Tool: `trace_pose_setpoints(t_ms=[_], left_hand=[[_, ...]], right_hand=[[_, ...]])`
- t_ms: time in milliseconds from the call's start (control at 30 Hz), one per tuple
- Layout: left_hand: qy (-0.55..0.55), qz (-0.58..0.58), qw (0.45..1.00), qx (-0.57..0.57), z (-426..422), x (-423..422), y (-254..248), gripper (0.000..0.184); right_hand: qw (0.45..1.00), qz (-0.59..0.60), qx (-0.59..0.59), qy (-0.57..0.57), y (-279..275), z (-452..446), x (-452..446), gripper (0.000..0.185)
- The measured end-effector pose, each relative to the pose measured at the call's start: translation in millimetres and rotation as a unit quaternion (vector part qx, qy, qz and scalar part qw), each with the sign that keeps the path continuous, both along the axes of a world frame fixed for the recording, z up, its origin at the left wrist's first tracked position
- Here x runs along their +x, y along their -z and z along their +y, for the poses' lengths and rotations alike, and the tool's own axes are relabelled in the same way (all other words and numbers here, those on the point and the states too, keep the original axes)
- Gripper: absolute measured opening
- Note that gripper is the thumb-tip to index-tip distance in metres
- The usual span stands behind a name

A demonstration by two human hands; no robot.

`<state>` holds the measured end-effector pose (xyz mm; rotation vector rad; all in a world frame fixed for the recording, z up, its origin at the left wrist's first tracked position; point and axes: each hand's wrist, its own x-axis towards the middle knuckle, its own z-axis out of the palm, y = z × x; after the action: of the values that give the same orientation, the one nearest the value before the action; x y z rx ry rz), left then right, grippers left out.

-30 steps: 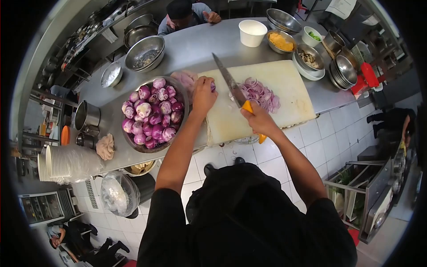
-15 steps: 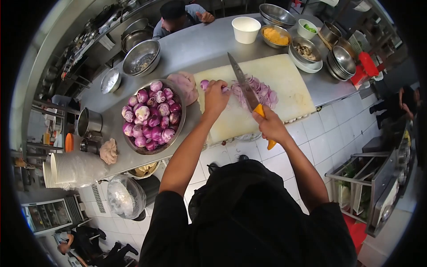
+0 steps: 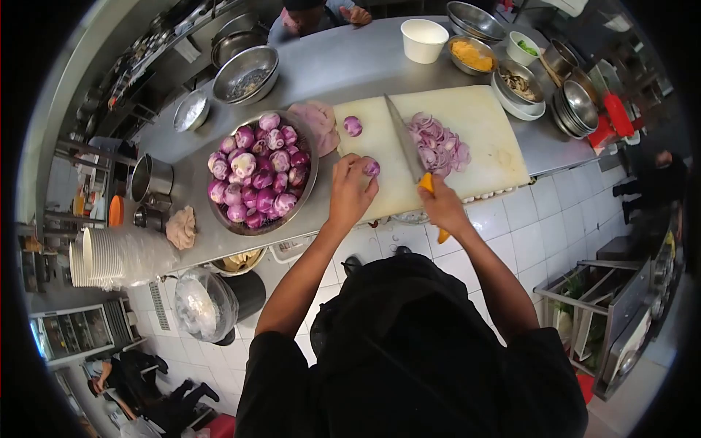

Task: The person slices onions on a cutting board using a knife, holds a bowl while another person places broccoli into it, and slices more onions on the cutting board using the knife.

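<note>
My left hand [image 3: 352, 188] is at the near left of a white cutting board [image 3: 482, 120], its fingers closed around a peeled red onion [image 3: 372, 168]. Another red onion [image 3: 353, 126] lies loose on the board beyond that hand. In my right hand [image 3: 444, 204] is a kitchen knife [image 3: 406, 135], gripped by its yellow handle, blade pointing away from me over the board. Sliced red onion [image 3: 437, 144] forms a pile just right of the blade. To the left, a large metal bowl [image 3: 312, 179] is heaped with peeled red onions.
A crumpled pinkish cloth [image 3: 315, 124] touches the board's left edge. Along the back stand a white tub [image 3: 424, 41], a bowl of orange shreds [image 3: 472, 55] and a bowl of brownish strips [image 3: 518, 82]. Stacked cups [image 3: 109, 255] sit at left. A person [image 3: 310, 18] is across the counter.
My left hand has come nearer to me, now holding an onion by the near edge. The other onion lies free on the board. The knife blade now stands left of the slices.
</note>
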<state>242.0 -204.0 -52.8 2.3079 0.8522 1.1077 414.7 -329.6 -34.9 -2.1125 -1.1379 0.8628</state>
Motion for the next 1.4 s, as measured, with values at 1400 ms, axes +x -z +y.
trace_pose_setpoints(t_ms=[1400], left_hand=[[0.011,-0.056,0.995,-0.081,29,55,24,0.016]], right_hand=[[0.993,0.011,-0.099,-0.064,-38,66,7,0.033]])
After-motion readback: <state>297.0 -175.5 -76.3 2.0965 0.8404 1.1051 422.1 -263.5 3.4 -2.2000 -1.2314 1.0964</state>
